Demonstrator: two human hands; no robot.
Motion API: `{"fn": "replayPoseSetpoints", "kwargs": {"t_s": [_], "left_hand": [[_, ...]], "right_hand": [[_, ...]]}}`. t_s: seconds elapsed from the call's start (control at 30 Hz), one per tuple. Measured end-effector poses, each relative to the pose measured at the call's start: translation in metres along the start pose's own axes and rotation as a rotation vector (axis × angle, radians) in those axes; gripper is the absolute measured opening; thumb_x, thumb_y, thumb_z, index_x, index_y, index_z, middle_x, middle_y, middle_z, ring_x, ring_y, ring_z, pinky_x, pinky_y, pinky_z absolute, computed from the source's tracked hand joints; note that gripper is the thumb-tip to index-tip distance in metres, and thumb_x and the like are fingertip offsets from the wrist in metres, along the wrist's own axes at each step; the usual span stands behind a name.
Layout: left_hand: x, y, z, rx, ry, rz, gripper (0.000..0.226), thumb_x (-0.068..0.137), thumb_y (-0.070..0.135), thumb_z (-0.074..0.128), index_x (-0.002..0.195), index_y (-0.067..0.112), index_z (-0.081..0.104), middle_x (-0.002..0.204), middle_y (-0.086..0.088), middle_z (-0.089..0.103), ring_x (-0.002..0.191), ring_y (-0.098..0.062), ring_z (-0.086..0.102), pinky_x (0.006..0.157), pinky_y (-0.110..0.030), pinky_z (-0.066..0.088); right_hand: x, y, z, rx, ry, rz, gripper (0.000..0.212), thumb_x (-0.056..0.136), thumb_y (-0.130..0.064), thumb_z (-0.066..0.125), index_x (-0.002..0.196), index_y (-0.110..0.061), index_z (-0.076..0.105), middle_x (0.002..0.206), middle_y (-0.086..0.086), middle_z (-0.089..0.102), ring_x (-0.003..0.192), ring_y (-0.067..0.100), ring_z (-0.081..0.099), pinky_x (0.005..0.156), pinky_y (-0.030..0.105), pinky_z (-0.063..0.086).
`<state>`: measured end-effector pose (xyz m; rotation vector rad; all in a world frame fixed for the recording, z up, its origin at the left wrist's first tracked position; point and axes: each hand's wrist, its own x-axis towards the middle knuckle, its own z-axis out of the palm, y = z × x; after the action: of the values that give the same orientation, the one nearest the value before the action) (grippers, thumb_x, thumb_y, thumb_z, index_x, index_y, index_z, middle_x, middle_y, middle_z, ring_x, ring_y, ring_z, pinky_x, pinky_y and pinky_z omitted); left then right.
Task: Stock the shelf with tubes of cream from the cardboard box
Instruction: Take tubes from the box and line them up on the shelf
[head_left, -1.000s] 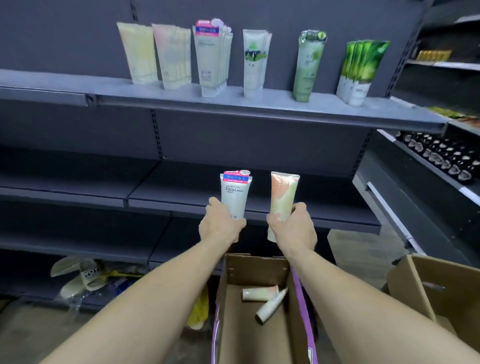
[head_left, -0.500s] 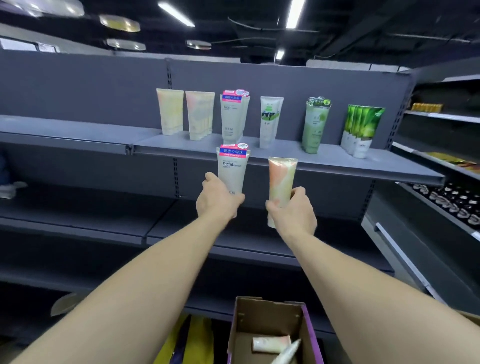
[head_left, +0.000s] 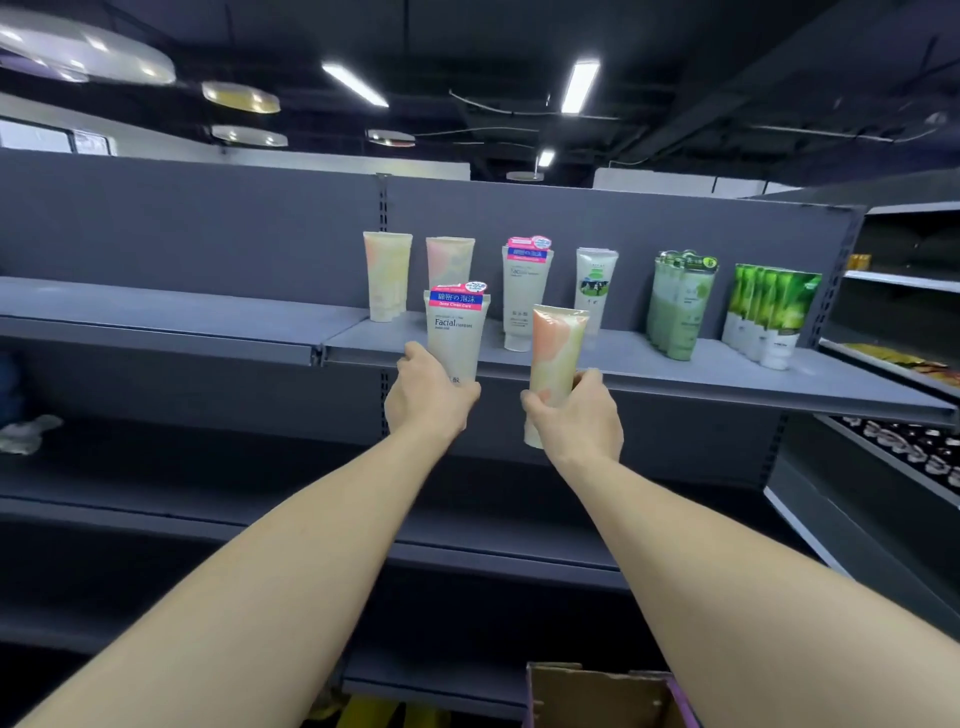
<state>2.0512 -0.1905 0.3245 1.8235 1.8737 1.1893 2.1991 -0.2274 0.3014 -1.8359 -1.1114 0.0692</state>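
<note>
Holding both tubes higher than half a second ago, the hands now reach the front edge of the shelf (head_left: 675, 387) in the head view. The left hand (head_left: 428, 402) has its fingers clamped round the base of the white tube (head_left: 457, 335), which stands upright in front of the peach tubes (head_left: 449, 260). The right hand (head_left: 576, 415) grips the peach-and-cream tube (head_left: 556, 353) near its lower half, tilted slightly left. Between the two held tubes the shelf edge is bare, with open room at the front of the shelf and to the left. The cardboard box (head_left: 597, 691) has dropped to the bottom edge, only its rim showing
</note>
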Motion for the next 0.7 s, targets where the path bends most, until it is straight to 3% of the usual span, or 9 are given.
{"fn": "replayPoseSetpoints", "kwargs": {"t_s": [0.1,0.33,0.7], "left_hand": [[0.025,-0.022,-0.016,-0.004,0.009,0.006,0.048,0.08,0.035,0.071,0.105,0.012,0.036,0.107,-0.006,0.055,0.067,-0.021,0.052,0.051,-0.029,0.034],[0.082,-0.067,-0.047,-0.042,0.046,0.018,0.056,0.079,0.039,0.073,0.115,0.011,0.041,0.112,-0.005,0.058,0.095,-0.026,0.062,0.063,-0.034,0.041],[0.148,-0.08,-0.06,-0.056,0.119,0.025,0.056,0.079,0.042,0.074,0.114,0.013,0.043,0.11,-0.003,0.057,0.094,-0.026,0.062,0.062,-0.034,0.04]], "right_hand": [[0.0,-0.025,0.026,0.014,0.002,0.003,0.047,0.077,-0.051,0.067,0.105,-0.02,0.045,0.1,-0.002,0.06,0.086,0.021,0.061,0.074,0.039,0.053],[0.002,-0.084,0.081,0.057,0.009,-0.024,0.044,0.079,-0.05,0.066,0.104,-0.02,0.045,0.1,-0.003,0.059,0.084,0.02,0.06,0.072,0.038,0.053],[0.042,-0.133,0.137,0.065,0.019,-0.087,0.049,0.079,-0.052,0.069,0.107,-0.023,0.042,0.105,-0.001,0.058,0.09,0.02,0.06,0.078,0.044,0.056]]}}
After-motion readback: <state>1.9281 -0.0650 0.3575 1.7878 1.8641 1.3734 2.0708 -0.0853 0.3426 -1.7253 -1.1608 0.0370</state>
